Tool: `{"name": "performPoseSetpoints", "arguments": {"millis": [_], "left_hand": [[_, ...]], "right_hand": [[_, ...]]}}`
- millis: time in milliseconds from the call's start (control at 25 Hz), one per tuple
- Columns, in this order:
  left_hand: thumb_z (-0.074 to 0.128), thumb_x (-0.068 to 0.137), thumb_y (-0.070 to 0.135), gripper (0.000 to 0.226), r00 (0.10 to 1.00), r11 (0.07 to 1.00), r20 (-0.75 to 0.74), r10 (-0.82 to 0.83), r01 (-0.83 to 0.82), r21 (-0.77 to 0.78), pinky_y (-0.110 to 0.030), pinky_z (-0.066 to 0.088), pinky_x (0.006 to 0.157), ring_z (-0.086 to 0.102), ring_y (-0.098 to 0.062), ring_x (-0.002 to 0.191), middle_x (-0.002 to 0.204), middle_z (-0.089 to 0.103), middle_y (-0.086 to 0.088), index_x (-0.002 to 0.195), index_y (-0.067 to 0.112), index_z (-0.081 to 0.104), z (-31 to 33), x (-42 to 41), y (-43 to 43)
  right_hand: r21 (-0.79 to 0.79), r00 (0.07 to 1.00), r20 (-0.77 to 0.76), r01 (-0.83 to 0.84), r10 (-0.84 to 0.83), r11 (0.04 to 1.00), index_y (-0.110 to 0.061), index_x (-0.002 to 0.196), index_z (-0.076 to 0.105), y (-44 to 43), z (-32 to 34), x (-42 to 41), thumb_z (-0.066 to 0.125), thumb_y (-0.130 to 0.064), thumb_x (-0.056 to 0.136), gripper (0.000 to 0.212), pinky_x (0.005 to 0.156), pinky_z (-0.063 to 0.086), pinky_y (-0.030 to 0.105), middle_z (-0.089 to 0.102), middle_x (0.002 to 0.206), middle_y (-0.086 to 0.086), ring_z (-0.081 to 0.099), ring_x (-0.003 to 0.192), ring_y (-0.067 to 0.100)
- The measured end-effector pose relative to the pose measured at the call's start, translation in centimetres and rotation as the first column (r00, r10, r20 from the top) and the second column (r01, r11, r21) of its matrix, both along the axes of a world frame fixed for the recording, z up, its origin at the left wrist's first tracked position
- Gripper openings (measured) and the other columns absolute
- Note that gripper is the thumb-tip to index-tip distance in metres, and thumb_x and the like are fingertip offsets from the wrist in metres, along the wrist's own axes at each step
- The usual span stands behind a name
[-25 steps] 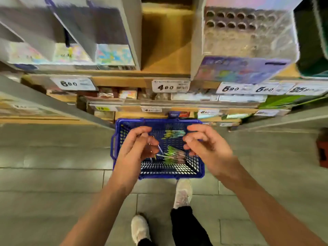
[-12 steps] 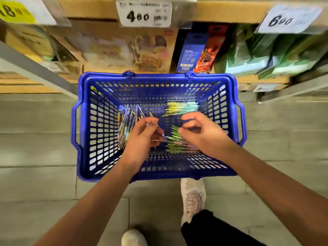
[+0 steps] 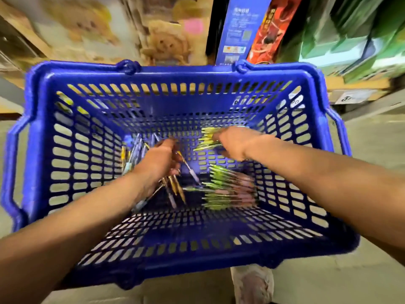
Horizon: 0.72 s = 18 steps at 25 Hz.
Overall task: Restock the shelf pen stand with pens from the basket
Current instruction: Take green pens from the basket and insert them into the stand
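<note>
A blue plastic basket (image 3: 153, 71) sits on the floor and fills most of the head view. Both my hands are deep inside it. My left hand (image 3: 157, 159) is closed around a bunch of pens (image 3: 175, 189) whose ends fan out below the fingers. My right hand (image 3: 232, 142) reaches to the far middle, its fingers on a cluster of yellow-green pens (image 3: 207, 139); blur hides whether it grips them. Another heap of green and pink pens (image 3: 230, 189) lies on the basket floor at the right. More pens (image 3: 131, 154) lean against the left wall. No pen stand is in view.
Low shelf goods stand right behind the basket: a blue box (image 3: 238, 29), a red box (image 3: 269, 29), green packs (image 3: 350, 40) and bear-print packaging (image 3: 164, 40). Grey floor tiles lie on both sides. My white shoe (image 3: 252, 284) is below the basket's near edge.
The view has dropped closer to the basket, so the upper shelves left the frame. My right hand moved from the near green pens to the far yellow-green cluster. My left hand kept its bunch.
</note>
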<state>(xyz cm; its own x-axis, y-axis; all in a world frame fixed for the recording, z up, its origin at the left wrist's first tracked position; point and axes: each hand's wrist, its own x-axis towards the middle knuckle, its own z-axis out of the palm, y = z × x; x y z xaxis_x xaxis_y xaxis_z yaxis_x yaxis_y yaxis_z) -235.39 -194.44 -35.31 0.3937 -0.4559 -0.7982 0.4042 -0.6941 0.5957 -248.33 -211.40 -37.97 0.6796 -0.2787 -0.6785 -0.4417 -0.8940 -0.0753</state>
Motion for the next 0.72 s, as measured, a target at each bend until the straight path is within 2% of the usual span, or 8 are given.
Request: {"name": "performPoseSetpoints", "arguments": {"millis": [120,200,320,440,520,640,720], "left_hand": [[0.039,0.109,0.034,0.034,0.996,0.996,0.038,-0.076,0.074,0.049,-0.023,0.039,0.054,0.052,-0.016,0.06,0.082,0.06,-0.009,0.088,0.017,0.06,-0.1,0.3,0.7],[0.041,0.107,0.032,0.032,0.995,0.995,0.058,-0.083,0.08,0.059,-0.025,0.038,0.056,0.053,-0.016,0.061,0.087,0.061,-0.01,0.086,0.017,0.06,0.4,0.7,0.9],[0.041,0.107,0.032,0.031,0.997,0.999,0.064,-0.048,0.048,0.013,-0.028,0.041,0.06,0.055,-0.018,0.067,0.087,0.062,-0.009,0.092,0.015,0.061,2.0,1.3,1.6],[0.042,0.107,0.034,0.031,0.994,0.997,0.073,-0.077,0.076,0.011,-0.032,0.048,0.068,0.059,-0.02,0.075,0.085,0.064,-0.006,0.101,0.012,0.063,3.6,1.3,2.7],[0.046,0.105,0.03,0.029,0.996,0.998,0.065,-0.064,0.065,-0.013,-0.034,0.05,0.072,0.06,-0.022,0.079,0.088,0.067,-0.008,0.111,0.007,0.064,4.0,1.1,3.2],[0.044,0.107,0.02,0.025,0.998,0.999,0.061,-0.033,0.035,-0.031,-0.031,0.05,0.071,0.061,-0.023,0.084,0.096,0.069,-0.013,0.117,0.006,0.061,3.2,0.7,2.9],[0.043,0.108,0.017,0.024,0.998,1.0,0.05,-0.022,0.023,-0.017,-0.032,0.054,0.078,0.063,-0.026,0.091,0.104,0.07,-0.017,0.122,0.006,0.06,2.3,0.6,2.9]], "right_hand": [[-0.123,0.997,-0.011,-0.08,0.079,0.989,-0.014,0.127,0.06,1.2,-1.8,0.4,0.058,-0.009,0.095,0.033,0.085,0.055,0.037,0.057,0.132,0.009,0.063,0.115,0.032],[-0.201,0.994,-0.025,-0.107,0.104,0.974,-0.014,0.131,0.059,2.0,-2.4,0.6,0.051,-0.006,0.098,0.035,0.075,0.051,0.038,0.05,0.135,0.011,0.063,0.114,0.035],[-0.29,0.979,0.005,-0.196,0.206,0.937,-0.016,0.132,0.061,2.6,-3.1,0.9,0.048,-0.008,0.102,0.034,0.082,0.055,0.04,0.044,0.138,0.01,0.058,0.12,0.031],[-0.302,0.969,0.035,-0.221,0.243,0.927,-0.015,0.129,0.064,2.6,-3.4,1.0,0.051,-0.009,0.1,0.032,0.09,0.055,0.04,0.049,0.135,0.008,0.056,0.121,0.028],[-0.308,0.965,0.026,-0.242,0.262,0.92,-0.013,0.128,0.063,2.7,-3.8,1.0,0.054,-0.005,0.097,0.033,0.09,0.055,0.039,0.052,0.136,0.009,0.057,0.12,0.028],[-0.319,0.936,0.001,-0.332,0.351,0.888,-0.008,0.131,0.06,3.2,-4.6,0.9,0.049,-0.003,0.099,0.035,0.075,0.057,0.04,0.054,0.137,0.014,0.064,0.11,0.031],[-0.234,0.964,0.064,-0.235,0.257,0.943,-0.009,0.124,0.063,3.7,-4.3,1.4,0.05,-0.01,0.099,0.028,0.061,0.051,0.036,0.056,0.129,0.013,0.068,0.094,0.03]]}}
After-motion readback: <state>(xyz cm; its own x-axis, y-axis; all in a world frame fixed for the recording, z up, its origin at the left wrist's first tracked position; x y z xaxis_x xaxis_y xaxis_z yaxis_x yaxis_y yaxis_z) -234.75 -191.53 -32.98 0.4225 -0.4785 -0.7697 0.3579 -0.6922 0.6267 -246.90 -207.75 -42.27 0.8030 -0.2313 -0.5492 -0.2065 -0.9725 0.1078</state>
